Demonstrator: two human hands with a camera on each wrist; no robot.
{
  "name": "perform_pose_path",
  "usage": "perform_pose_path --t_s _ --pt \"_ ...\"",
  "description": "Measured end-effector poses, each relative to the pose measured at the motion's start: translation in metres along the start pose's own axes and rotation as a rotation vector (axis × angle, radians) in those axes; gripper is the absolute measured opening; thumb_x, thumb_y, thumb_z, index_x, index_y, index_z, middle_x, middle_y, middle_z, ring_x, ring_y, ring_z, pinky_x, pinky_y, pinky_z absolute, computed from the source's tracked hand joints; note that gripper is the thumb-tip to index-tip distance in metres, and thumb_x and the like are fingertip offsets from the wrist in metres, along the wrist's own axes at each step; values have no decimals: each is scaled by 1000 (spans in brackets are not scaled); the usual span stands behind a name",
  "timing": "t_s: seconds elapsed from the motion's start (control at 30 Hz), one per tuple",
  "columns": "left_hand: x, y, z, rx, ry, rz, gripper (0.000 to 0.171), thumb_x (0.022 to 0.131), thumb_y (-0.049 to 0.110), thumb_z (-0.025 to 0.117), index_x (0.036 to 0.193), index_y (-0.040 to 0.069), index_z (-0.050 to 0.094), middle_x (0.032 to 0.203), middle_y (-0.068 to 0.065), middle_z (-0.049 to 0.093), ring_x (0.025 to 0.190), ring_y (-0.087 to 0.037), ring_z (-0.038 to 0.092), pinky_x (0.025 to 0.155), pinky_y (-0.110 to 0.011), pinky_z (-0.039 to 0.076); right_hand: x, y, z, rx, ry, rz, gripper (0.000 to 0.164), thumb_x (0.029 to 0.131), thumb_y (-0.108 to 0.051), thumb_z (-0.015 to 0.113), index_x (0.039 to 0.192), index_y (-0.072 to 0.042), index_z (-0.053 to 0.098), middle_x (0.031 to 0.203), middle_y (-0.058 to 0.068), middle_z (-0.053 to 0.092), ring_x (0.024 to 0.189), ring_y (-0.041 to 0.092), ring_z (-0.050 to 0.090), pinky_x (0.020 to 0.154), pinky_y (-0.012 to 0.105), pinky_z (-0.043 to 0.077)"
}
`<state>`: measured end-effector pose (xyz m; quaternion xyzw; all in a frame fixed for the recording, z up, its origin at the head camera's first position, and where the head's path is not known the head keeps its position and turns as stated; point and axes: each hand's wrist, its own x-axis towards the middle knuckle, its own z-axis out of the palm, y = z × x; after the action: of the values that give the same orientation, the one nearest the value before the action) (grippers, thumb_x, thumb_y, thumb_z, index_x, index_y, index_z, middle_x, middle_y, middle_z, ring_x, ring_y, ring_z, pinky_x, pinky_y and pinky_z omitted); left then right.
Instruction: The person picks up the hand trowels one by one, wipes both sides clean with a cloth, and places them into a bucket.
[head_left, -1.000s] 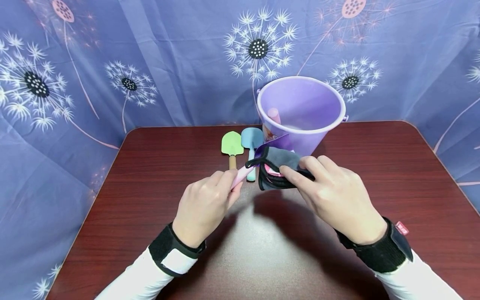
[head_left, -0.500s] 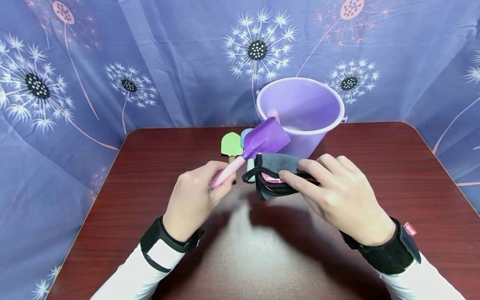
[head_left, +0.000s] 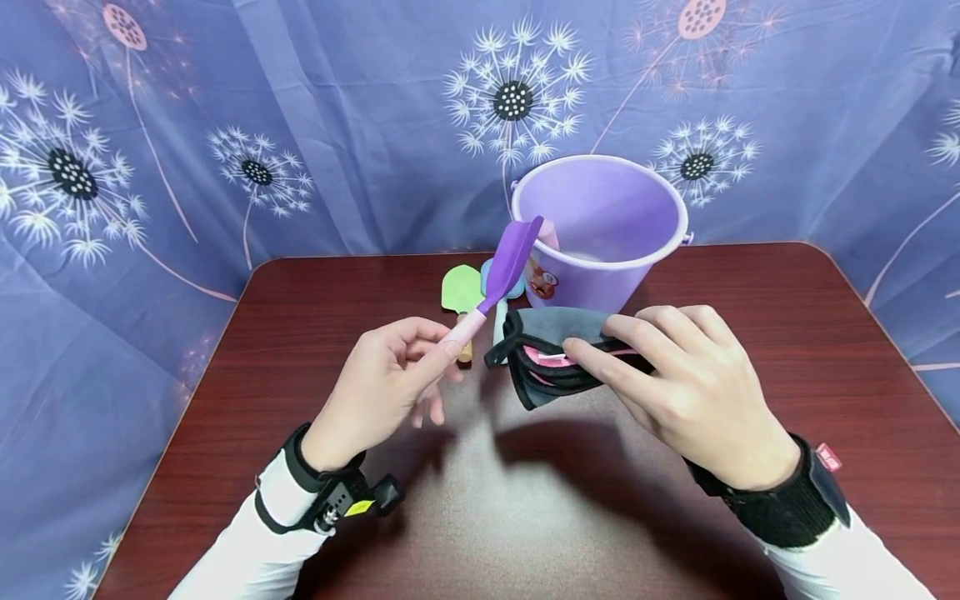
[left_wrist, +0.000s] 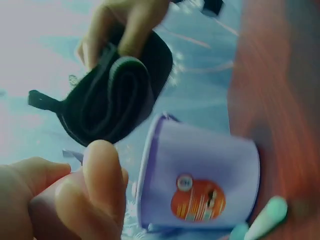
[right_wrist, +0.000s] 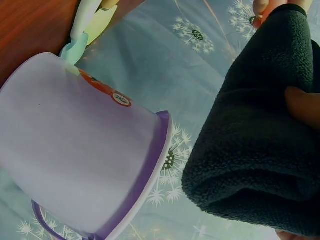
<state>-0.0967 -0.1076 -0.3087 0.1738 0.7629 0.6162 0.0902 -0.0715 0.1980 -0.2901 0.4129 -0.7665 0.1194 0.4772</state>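
Purple pink-handled shovel | by lilac bucket | likely light, stiff; hold handle | left grip pinching it; right grip clasping grey cloth

Far barrier: tall purple plastic bucket, blue dandelion-print cloth behind.
Bucket mouth: passable from above at right; purple-bladed, pink-handled shovel stands before the left rim.
Far left: passable beside green-bladed, tan-handled shovel.
Near middle: passable before rolled, black-edged grey cloth.

Curtained workspace, dandelion cloth, brown table
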Motion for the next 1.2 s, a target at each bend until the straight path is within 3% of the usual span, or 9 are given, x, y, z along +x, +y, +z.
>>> perform_pose_path --t_s 0.3,0.47,0.53,0.7,0.97,1.2 --pt "-1 0 -3 -34 -202 -66 17 109 21 62 114 7 70 88 -14 75 47 -28 60 37 -31 41 -1 -1 4 0 54 -7 22 103 -11 63 113 -14 82 94 15 71 75 39 60 59 49 38" --pt "-3 1 -2 -31 -271 -90 18 110 23 61 115 9 71 90 -11 75 46 -27 57 38 -31 36 0 0 7 -22 95 6 21 103 -12 63 111 -14 83 93 15 71 72 39 59 56 50 37" --pt "-3 1 -2 -17 -291 -89 18 110 21 60 116 9 71 89 -10 75 47 -26 57 41 -31 39 0 0 7 -27 105 23 21 103 -13 63 111 -14 83 93 15 71 72 39 59 56 50 37" --pt "-3 0 -2 51 -318 -54 18 112 20 57 119 10 70 87 -6 73 49 -25 57 48 -30 44 0 1 6 -25 123 85 21 103 -16 63 109 -13 83 93 14 71 70 39 60 56 51 35" --pt "-3 -1 -2 101 -324 -33 17 113 20 53 114 11 67 77 -4 65 50 -16 46 45 -27 31 -3 6 3 -20 135 199 21 104 -17 64 110 -13 83 95 17 70 71 42 58 55 52 32" --pt "-3 -2 -3 106 -303 -43 20 113 19 51 118 7 67 82 -6 64 53 -13 42 47 -24 31 -8 12 2 -57 152 269 26 97 -6 63 113 -13 82 96 17 68 72 43 56 57 53 31"
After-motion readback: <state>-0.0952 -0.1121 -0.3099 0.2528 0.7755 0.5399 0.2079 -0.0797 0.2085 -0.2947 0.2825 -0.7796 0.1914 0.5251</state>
